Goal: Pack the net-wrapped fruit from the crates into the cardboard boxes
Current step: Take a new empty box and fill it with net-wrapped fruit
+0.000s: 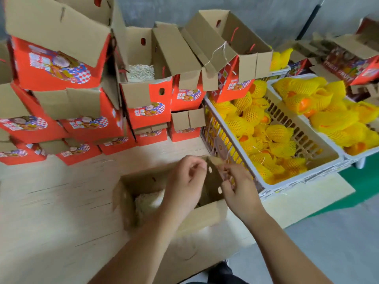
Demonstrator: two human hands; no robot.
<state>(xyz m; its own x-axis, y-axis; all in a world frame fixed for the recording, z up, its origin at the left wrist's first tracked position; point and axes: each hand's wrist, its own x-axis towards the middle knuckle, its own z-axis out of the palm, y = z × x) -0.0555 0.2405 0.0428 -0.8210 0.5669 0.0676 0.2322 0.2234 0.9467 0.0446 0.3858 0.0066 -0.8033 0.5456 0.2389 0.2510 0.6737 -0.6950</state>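
Your open cardboard box [164,201] on bench [61,201], shredded padding [147,201] inside, no fruit yet. Fold right flap [213,181] fully outward before loading. Left hand [184,181]: fingers curled, pinching flap's top edge. Right hand [240,189]: fingers pinching same flap; exact grip blurred. Net-wrapped fruit [274,136] waits in white crate [303,177], just right of box.

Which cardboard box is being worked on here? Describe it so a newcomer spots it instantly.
On the pale wooden tabletop, just left of the nearer white plastic crate of yellow net-wrapped fruit, stands an open cardboard box. Unlike the stacked red printed boxes behind, both hands are at it.
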